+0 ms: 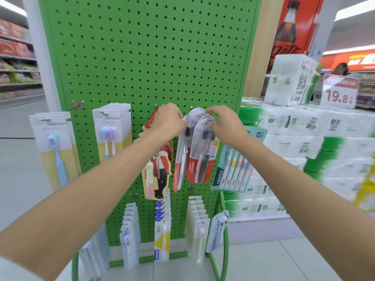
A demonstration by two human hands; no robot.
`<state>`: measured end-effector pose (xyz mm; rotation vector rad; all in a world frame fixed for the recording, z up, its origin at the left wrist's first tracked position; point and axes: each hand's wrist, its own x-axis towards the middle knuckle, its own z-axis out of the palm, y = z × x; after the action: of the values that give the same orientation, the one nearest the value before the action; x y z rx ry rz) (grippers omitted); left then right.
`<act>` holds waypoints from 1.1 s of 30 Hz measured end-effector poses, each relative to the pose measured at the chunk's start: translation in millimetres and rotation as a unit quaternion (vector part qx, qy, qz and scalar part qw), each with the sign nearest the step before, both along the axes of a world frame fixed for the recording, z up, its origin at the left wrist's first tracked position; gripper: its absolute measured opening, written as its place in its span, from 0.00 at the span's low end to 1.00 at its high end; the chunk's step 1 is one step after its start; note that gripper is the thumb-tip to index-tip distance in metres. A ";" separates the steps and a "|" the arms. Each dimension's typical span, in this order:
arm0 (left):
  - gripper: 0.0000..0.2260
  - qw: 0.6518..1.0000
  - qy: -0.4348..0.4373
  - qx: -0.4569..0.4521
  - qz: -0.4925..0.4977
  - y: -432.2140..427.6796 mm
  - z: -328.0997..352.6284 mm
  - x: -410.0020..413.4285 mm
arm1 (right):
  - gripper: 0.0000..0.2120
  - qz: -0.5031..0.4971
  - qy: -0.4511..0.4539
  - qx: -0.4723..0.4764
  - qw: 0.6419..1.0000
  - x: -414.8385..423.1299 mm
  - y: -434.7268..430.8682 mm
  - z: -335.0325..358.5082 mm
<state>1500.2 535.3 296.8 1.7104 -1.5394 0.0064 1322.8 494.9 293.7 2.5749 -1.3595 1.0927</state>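
Colgate packs (199,169), bare pegboard (142,57) above

The person's left arm (85,199) and right arm (294,179) are bare from elbow to wrist, smooth and slender. A strip of white sleeve (10,268), plain cloth, shows at the left upper arm, in the lower corner of the view.

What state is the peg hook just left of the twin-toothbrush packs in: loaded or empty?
Empty: the peg hook juts bare from the green pegboard, no pack on it.
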 end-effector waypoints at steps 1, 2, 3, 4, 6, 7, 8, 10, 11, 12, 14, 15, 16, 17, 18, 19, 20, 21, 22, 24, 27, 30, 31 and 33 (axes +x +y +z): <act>0.07 1.000 0.000 0.000 0.004 2.5 -2.1 -1.1 | 0.22 -0.006 -0.004 -0.013 1.000 1.5 2.8 -1.9; 0.07 1.000 -0.001 0.000 0.007 5.4 -4.0 -2.0 | 0.22 -0.010 -0.011 -0.031 0.999 2.9 5.8 -4.3; 0.07 1.000 -0.003 -0.001 0.010 8.4 -5.9 -2.2 | 0.22 -0.011 -0.021 -0.054 0.998 4.5 10.0 -7.4; 0.08 1.000 -0.003 -0.001 0.012 12.5 -7.6 -2.0 | 0.20 -0.010 -0.033 -0.079 0.996 6.3 14.6 -10.9; 0.08 1.000 0.000 0.001 0.014 21.5 -10.9 -0.5 | 0.16 0.006 -0.065 -0.112 0.992 11.0 27.1 -20.4; 0.07 1.000 0.002 0.002 0.013 27.1 -12.5 0.9 | 0.15 0.021 -0.081 -0.117 0.990 14.1 35.0 -25.7; 0.05 1.000 0.002 0.005 0.010 33.3 -14.2 2.1 | 0.14 0.036 -0.094 -0.116 0.988 17.4 42.4 -31.7; 0.04 1.000 0.005 0.013 -0.002 45.0 -18.9 5.3 | 0.13 0.060 -0.108 -0.102 0.987 24.8 55.9 -44.5; 0.05 1.000 0.011 0.014 -0.009 50.1 -21.4 7.4 | 0.14 0.067 -0.112 -0.089 0.988 29.0 61.1 -51.4; 0.05 0.999 0.023 0.015 -0.018 55.3 -23.9 9.4 | 0.15 0.071 -0.117 -0.072 0.988 33.3 64.9 -58.5; 0.04 0.998 0.051 0.021 -0.037 67.2 -29.7 12.2 | 0.18 0.078 -0.138 -0.032 0.987 41.3 71.6 -73.1; 0.03 0.997 0.065 0.023 -0.046 72.5 -33.4 13.9 | 0.19 0.080 -0.155 -0.011 0.985 44.7 74.8 -79.8; 0.03 0.995 0.079 0.026 -0.056 77.1 -38.1 15.7 | 0.20 0.082 -0.178 0.009 0.981 47.5 77.6 -86.0; 0.02 0.993 0.095 0.030 -0.067 80.6 -43.3 17.9 | 0.21 0.081 -0.204 0.027 0.975 50.0 80.0 -91.4; 0.02 0.989 0.116 0.034 -0.080 82.7 -49.3 20.1 | 0.22 0.078 -0.232 0.044 0.969 52.2 81.5 -96.6; 0.02 0.984 0.147 0.039 -0.094 83.8 -55.5 22.8 | 0.22 0.075 -0.259 0.064 0.961 53.8 82.7 -101.4; 0.02 0.977 0.180 0.047 -0.106 83.9 -62.1 25.6 | 0.22 0.074 -0.281 0.089 0.953 55.5 82.5 -106.9; 0.03 0.970 0.207 0.057 -0.114 84.2 -69.2 28.1 | 0.22 0.076 -0.295 0.118 0.945 57.1 83.1 -112.5; 0.02 0.964 0.225 0.067 -0.122 83.5 -76.9 30.5 | 0.22 0.079 -0.303 0.142 0.939 58.7 83.3 -119.3; 0.03 0.958 0.237 0.083 -0.138 79.3 -93.6 34.9 | 0.18 0.084 -0.314 0.159 0.933 61.4 82.8 -134.3; 0.03 0.954 0.237 0.088 -0.158 72.5 -119.5 40.5 | 0.11 0.084 -0.341 0.161 0.922 63.8 80.7 -153.9; 0.03 0.939 0.271 0.092 -0.191 70.0 -144.9 44.1 | 0.07 0.092 -0.374 0.176 0.906 64.4 77.4 -172.5; 0.03 0.933 0.282 0.092 -0.201 69.8 -152.5 44.8 | 0.06 0.097 -0.377 0.179 0.903 64.4 77.1 -177.3; 0.04 0.929 0.289 0.093 -0.212 67.2 -163.7 46.2 | 0.06 0.110 -0.372 0.186 0.903 65.3 77.3 -184.9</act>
<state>1546.3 602.5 133.0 1.3084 -1.4396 -0.8186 1388.1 572.3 108.8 2.7261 -1.5292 2.2252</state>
